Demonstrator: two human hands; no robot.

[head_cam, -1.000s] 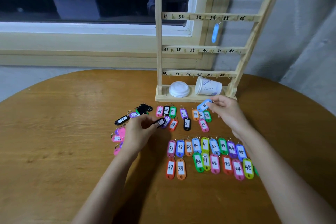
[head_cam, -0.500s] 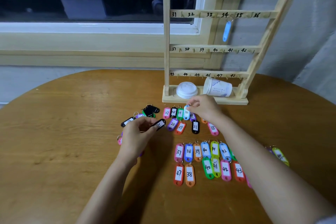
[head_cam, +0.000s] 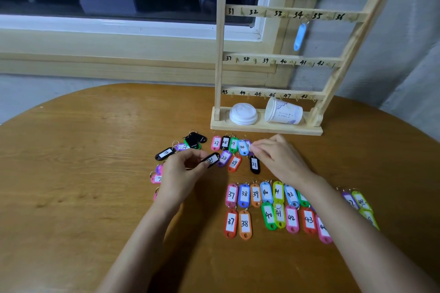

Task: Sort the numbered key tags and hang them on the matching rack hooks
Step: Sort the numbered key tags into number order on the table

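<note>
**Both hands low over the tags, in front of the rack**

My left hand pinches a black tag between thumb and forefinger, lifted a little off the table; its number is blurred. My right hand has thumb and forefinger drawn together at the right edge of the light-blue tag 30, which lies last in a short row after 27, 28 and 29. Whether I grip it or only touch it, I cannot tell.

That row sits just in front of the base of the rack, with only a thin strip of bare wood between. On the base stand a white lid and a tipped paper cup. One blue tag hangs on the 31–36 rail (near 34 and 35).

Near me, two rows of sorted tags run from 37 rightward under my right forearm, and a few reach close to the table's right edge. A loose heap lies beside my left hand. Left of it, and toward me, the wood is bare out to the rounded edge.
</note>
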